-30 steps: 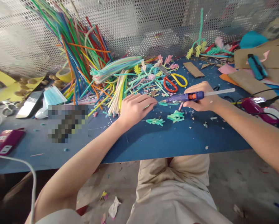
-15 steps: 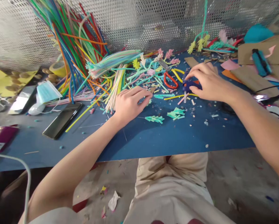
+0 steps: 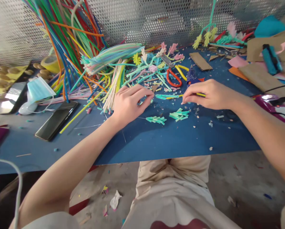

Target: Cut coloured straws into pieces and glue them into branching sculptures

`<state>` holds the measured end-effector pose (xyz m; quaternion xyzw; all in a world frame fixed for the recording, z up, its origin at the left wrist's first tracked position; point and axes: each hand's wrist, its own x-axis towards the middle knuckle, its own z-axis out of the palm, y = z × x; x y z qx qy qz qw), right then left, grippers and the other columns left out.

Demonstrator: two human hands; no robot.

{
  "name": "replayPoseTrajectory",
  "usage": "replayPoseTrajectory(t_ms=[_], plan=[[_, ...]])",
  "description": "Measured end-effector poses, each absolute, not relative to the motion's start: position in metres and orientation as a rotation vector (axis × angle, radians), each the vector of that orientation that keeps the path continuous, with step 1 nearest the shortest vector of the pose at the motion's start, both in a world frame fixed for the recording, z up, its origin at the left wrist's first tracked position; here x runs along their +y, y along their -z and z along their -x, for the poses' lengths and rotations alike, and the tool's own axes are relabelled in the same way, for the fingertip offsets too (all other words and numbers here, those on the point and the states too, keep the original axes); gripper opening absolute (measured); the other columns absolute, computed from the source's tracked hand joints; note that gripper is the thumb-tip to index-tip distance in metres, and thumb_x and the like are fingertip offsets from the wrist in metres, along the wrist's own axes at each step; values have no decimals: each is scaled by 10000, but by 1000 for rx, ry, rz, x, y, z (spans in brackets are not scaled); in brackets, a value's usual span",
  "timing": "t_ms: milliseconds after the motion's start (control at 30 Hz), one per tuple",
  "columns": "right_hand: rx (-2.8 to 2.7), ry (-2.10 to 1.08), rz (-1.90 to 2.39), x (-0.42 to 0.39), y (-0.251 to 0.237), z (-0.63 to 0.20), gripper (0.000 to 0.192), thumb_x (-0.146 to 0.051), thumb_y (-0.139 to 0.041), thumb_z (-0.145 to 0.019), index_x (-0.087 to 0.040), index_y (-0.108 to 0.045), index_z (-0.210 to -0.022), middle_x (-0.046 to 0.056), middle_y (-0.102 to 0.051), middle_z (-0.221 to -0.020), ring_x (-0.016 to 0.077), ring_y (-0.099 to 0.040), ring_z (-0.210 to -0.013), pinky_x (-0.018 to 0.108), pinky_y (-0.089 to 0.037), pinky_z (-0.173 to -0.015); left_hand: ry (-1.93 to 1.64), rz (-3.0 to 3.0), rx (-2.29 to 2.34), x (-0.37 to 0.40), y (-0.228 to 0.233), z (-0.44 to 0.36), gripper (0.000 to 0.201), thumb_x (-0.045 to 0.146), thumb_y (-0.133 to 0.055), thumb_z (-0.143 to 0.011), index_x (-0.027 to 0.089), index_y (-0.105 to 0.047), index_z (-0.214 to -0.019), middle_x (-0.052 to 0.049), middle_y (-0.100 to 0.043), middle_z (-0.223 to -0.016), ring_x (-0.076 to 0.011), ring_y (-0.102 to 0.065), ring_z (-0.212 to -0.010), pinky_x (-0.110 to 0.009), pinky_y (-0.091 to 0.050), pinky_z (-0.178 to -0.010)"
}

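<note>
Both hands pinch at mid-frame: left hand (image 3: 127,105) fingertips nip one end of teal pipe-cleaner piece (image 3: 166,96) to pin it on blue mat (image 3: 156,140); right hand (image 3: 208,94) pinches other end w/ yellow bit. Glue gun (image 3: 192,76) parked just above, nozzle clear.

Two hands: left hand (image 3: 127,105), right hand (image 3: 208,94). One phone (image 3: 56,120), one face mask (image 3: 38,90), one red-handled scissors (image 3: 173,78), one glue gun (image 3: 192,75).

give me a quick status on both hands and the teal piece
Left hand pinching one end of the teal pipe-cleaner piece, right hand fingertips at the other end. Glue gun set down behind. Cut teal bits lie close below.
</note>
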<state>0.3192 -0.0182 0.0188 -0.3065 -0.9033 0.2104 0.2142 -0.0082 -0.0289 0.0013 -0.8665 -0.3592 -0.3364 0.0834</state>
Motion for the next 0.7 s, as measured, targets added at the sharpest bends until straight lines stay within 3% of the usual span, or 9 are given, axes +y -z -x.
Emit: replayPoseTrajectory(t_ms=[133,233,433,567,700], plan=[[-2210,-606,1059,-17,-19,-323,328,-526,-543,-1058,-250,-716,-1018,15,-738,-768,159,-640,-605,332,-497,-608,998,2592,-1067,-30,-1,6,163,299,-614,-1032,238,-761,-1001,-17,-795,-984,-138,-694,-785,-312,-444,-732],[-2143,-474,1102,-14,-17,-323,311,-545,-555,-1052,-276,-708,-1027,-7,-668,-681,149,-560,-551,349,-496,-605,988,2606,-1039,-31,0,4,163,294,-611,-1033,242,-764,-1017,-18,-797,-984,-141,-698,-794,-313,-438,-731],[-2183,-259,1041,-16,-18,-311,302,-434,-497,-1090,-267,-749,-1090,42,-727,-869,187,-641,-753,382,-554,-769,948,2614,-1033,-30,2,0,176,305,-606,-1035,240,-768,-1010,-24,-799,-972,-158,-719,-823,-325,-441,-743],[-2136,-417,1014,-24,-11,-298,251,-351,-562,-1060,-300,-704,-1261,29,-774,-1032,204,-740,-874,398,-610,-852,959,2607,-992,-30,3,0,183,311,-599,-1037,247,-768,-1009,-14,-803,-972,-167,-744,-883,-333,-447,-762],[-2022,-566,953,-33,-4,-287,172,-315,-685,-987,-282,-733,-1148,-6,-800,-984,218,-795,-916,374,-648,-851,907,2620,-908,-29,5,0,209,344,-587,-1045,259,-778,-1040,-21,-808,-963,-177,-741,-892,-345,-449,-751]])
